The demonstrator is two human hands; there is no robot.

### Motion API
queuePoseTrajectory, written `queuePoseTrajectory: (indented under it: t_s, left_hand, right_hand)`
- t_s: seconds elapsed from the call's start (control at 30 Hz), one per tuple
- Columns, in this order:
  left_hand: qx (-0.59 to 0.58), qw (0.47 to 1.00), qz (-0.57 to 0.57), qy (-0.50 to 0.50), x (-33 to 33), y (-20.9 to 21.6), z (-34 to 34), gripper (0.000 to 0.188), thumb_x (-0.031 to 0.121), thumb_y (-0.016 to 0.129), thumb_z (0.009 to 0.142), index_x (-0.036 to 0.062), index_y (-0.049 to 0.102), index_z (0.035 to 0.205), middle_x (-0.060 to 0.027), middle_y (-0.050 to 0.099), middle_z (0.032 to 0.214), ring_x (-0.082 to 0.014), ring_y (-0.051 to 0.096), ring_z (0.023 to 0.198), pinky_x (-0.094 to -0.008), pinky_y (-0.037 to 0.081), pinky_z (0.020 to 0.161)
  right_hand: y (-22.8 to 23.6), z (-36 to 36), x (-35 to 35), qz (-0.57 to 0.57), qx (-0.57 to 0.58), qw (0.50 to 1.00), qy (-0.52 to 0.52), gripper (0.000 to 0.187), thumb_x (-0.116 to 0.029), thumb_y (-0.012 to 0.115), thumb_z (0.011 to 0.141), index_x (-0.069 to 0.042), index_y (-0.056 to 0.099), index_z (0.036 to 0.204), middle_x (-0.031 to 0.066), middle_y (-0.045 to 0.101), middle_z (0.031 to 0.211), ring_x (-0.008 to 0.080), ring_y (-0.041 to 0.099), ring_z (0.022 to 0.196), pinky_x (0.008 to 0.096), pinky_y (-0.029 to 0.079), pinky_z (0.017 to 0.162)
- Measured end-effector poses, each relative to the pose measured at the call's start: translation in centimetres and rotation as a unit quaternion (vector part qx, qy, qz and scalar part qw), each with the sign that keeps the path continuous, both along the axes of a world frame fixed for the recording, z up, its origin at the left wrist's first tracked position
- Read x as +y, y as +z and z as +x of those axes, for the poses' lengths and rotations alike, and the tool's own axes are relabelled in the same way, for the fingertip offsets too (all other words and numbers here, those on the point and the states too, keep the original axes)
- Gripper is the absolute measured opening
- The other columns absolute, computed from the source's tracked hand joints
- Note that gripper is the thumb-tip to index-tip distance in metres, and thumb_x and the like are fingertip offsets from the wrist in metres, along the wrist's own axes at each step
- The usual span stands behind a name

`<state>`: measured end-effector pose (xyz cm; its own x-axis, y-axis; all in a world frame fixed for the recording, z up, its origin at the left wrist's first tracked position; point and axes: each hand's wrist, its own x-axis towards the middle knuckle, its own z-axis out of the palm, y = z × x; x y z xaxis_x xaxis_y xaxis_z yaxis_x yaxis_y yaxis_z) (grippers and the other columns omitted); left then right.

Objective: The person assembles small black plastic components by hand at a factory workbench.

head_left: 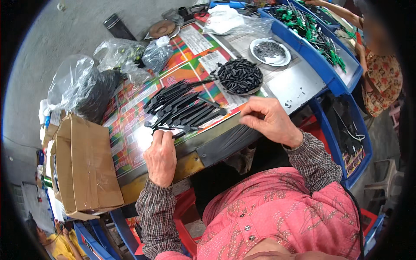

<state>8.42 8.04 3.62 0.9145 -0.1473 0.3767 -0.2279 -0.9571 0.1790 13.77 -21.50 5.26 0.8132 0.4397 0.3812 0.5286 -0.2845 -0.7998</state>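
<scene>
My left hand (160, 159) is closed at the near left edge of a pile of black plastic sticks (180, 108). The end of a black plastic stick (179, 134) pokes out beside its fingertips; the rest is hidden. My right hand (271, 120) hovers over the table's front edge, thumb and forefinger curled together in a pinch. Whatever sits between those fingertips, if anything, is too small to make out. Beyond the pile's right end stands a round dish heaped with short black pieces (239, 77). Farther right, a white plate (256, 43) holds small thin grey pieces.
Clear plastic bags of dark parts (89, 93) stand at the left, behind an open cardboard box (97, 167). Blue trays (331, 80) line the right side, one with green-and-black parts. Another person's arm (342, 13) reaches in at the upper right. Printed cardboard (130, 110) covers the table.
</scene>
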Motion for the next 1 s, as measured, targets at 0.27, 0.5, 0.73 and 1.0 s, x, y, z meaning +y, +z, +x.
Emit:
queuePoseTrajectory:
  t_s: [0.27, 0.5, 0.73, 1.0]
  left_hand:
    - [0.037, 0.999, 0.006, -0.023, -0.5, 0.9, -1.0, 0.013, 0.006, 0.062, 0.081, 0.0023, 0.055, 0.092, -0.0144, 0.054, 0.090, -0.0346, 0.060, 0.072, -0.0419, 0.047, 0.059]
    - [0.034, 0.999, -0.017, -0.019, -1.1, 1.1, -1.8, 0.014, 0.005, 0.062, 0.081, 0.0023, 0.056, 0.094, -0.0149, 0.055, 0.091, -0.0346, 0.059, 0.073, -0.0417, 0.047, 0.061]
    - [0.020, 0.996, -0.083, -0.009, -2.0, 1.0, -2.2, 0.015, 0.000, 0.065, 0.078, 0.0001, 0.056, 0.090, -0.0155, 0.059, 0.081, -0.0343, 0.059, 0.072, -0.0408, 0.046, 0.060]
    - [0.029, 0.992, -0.122, 0.010, -3.3, 1.1, -2.6, 0.015, -0.003, 0.065, 0.077, -0.0007, 0.057, 0.089, -0.0155, 0.060, 0.077, -0.0314, 0.058, 0.062, -0.0390, 0.045, 0.058]
  right_hand:
    - [0.3, 7.0, -6.9, -0.134, -0.146, 0.957, -0.210, 0.011, -0.010, 0.062, 0.079, 0.000, 0.065, 0.083, 0.0144, 0.062, 0.078, 0.0320, 0.061, 0.075, 0.0393, 0.047, 0.066]
    - [-1.2, 12.1, -10.9, -0.266, -0.225, 0.902, -0.253, 0.010, -0.007, 0.058, 0.079, -0.001, 0.065, 0.083, 0.0121, 0.061, 0.082, 0.0307, 0.060, 0.081, 0.0399, 0.047, 0.071]
    - [-2.2, 14.6, -11.3, -0.299, -0.223, 0.906, -0.199, 0.007, -0.006, 0.059, 0.076, -0.003, 0.065, 0.079, 0.0106, 0.058, 0.081, 0.0304, 0.058, 0.084, 0.0420, 0.045, 0.073]
    - [-2.3, 16.1, -11.6, -0.341, -0.257, 0.885, -0.185, 0.006, -0.005, 0.059, 0.072, -0.002, 0.063, 0.074, 0.0126, 0.060, 0.078, 0.0325, 0.059, 0.083, 0.0432, 0.047, 0.073]
